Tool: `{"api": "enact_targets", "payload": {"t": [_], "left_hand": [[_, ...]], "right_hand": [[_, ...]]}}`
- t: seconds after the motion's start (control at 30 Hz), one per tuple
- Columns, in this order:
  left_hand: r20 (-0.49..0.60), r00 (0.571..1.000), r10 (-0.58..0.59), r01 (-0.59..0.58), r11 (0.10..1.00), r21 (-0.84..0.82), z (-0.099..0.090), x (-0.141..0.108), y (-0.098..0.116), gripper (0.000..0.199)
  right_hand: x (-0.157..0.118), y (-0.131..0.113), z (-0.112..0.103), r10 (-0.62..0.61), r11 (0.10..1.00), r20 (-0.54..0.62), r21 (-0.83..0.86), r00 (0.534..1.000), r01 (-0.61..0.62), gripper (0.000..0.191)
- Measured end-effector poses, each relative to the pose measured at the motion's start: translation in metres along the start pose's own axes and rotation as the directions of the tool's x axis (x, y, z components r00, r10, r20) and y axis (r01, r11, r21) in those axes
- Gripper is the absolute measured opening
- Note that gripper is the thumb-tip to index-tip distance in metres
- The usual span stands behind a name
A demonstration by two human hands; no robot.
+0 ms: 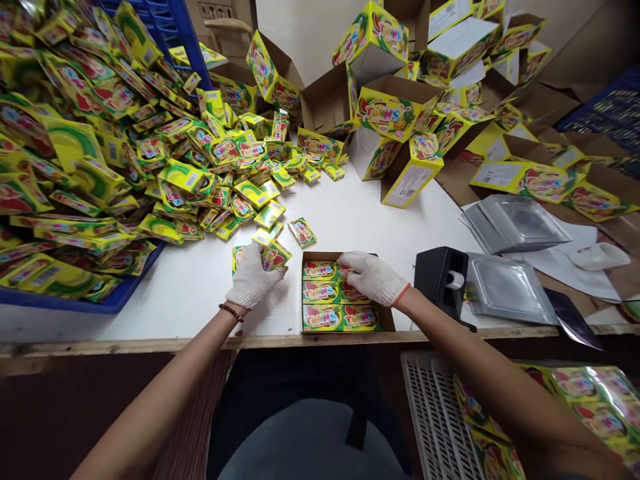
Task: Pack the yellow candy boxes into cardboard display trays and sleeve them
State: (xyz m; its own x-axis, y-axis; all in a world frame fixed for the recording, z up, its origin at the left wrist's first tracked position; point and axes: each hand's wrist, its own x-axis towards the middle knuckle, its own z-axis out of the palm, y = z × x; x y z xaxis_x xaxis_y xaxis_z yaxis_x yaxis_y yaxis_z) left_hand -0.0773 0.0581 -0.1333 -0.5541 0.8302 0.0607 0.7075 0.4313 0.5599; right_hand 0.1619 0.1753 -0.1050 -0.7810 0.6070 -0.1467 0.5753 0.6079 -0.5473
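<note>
My left hand (255,277), in a white knit glove, is closed on a small yellow-green carton (276,255) at the near edge of a loose pile. Another carton shows past its thumb side. My right hand (373,277), also gloved, has its fingers bent down over the far right part of an open cardboard box (387,321). Its fingertips close on a small carton there, mostly hidden by the glove. Inside the box, small "TWINS" cartons (321,292) lie face up in two columns. One loose carton (302,232) lies just beyond the box.
A blue crate (117,300) at left spills a large heap of small cartons (185,177) onto the white table (350,220). Open display boxes (385,117) crowd the back. A black tape dispenser (435,283) and clear plastic trays (510,287) stand right. Below is a white crate (435,413).
</note>
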Motion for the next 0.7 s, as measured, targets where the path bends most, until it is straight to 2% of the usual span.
{"api": "enact_targets", "payload": {"t": [0.03,0.1,0.17,0.2,0.27,0.3,0.37,0.43,0.5,0.57,0.6,0.67,0.7], "left_hand": [[-0.025,0.999,-0.035,0.031,0.987,-0.159,-0.002,-0.009,0.008,0.053],[-0.004,1.0,-0.012,0.009,0.893,-0.449,-0.003,-0.027,0.029,0.054],[0.046,0.995,0.089,-0.043,0.793,-0.607,-0.004,-0.041,0.049,0.044],[0.064,0.987,0.145,-0.073,0.776,-0.626,-0.005,-0.045,0.056,0.037],[0.062,0.971,0.232,-0.158,0.812,-0.562,-0.008,-0.046,0.058,0.033],[0.038,0.967,0.251,-0.202,0.85,-0.487,-0.01,-0.043,0.053,0.034],[-0.045,0.972,0.23,-0.233,0.933,-0.275,-0.012,-0.03,0.034,0.034],[-0.115,0.986,0.124,-0.128,0.991,-0.028,-0.01,-0.015,0.008,0.047],[-0.151,0.988,-0.03,0.054,0.986,0.159,-0.001,-0.005,-0.017,0.071],[-0.16,0.975,-0.155,0.192,0.948,0.253,0.01,-0.001,-0.037,0.091],[-0.157,0.971,-0.183,0.22,0.936,0.274,0.015,-0.001,-0.045,0.093],[-0.149,0.971,-0.189,0.223,0.94,0.259,0.022,-0.003,-0.056,0.084],[-0.153,0.97,-0.191,0.219,0.955,0.201,0.023,-0.004,-0.06,0.078]], "right_hand": [[-0.002,-0.01,0.002,-0.03,0.994,-0.046,0.103,0.998,0.034,0.03],[-0.007,-0.032,0.006,-0.064,0.952,-0.093,0.293,0.994,0.089,0.045],[-0.011,-0.051,0.006,-0.069,0.92,-0.138,0.374,0.988,0.117,0.049],[-0.013,-0.056,0.004,-0.071,0.921,-0.168,0.368,0.983,0.13,0.045],[-0.016,-0.056,-0.004,-0.083,0.937,-0.189,0.32,0.979,0.141,0.039],[-0.018,-0.051,-0.009,-0.09,0.945,-0.154,0.299,0.984,0.133,0.04],[-0.021,-0.039,-0.013,-0.089,0.964,0.009,0.252,0.996,0.084,0.041],[-0.023,-0.029,-0.008,-0.062,0.985,0.195,0.169,0.979,0.028,0.032],[-0.023,-0.025,0.01,-0.066,0.995,0.283,0.092,0.957,0.041,0.019],[-0.022,-0.027,0.034,-0.067,0.997,0.26,0.053,0.963,0.055,0.012],[-0.021,-0.029,0.046,-0.054,0.998,0.227,0.029,0.972,0.049,0.012],[-0.018,-0.032,0.063,-0.027,0.997,0.173,-0.061,0.985,0.038,0.015],[-0.016,-0.032,0.068,-0.027,0.991,0.169,-0.123,0.985,0.049,0.017]]}}
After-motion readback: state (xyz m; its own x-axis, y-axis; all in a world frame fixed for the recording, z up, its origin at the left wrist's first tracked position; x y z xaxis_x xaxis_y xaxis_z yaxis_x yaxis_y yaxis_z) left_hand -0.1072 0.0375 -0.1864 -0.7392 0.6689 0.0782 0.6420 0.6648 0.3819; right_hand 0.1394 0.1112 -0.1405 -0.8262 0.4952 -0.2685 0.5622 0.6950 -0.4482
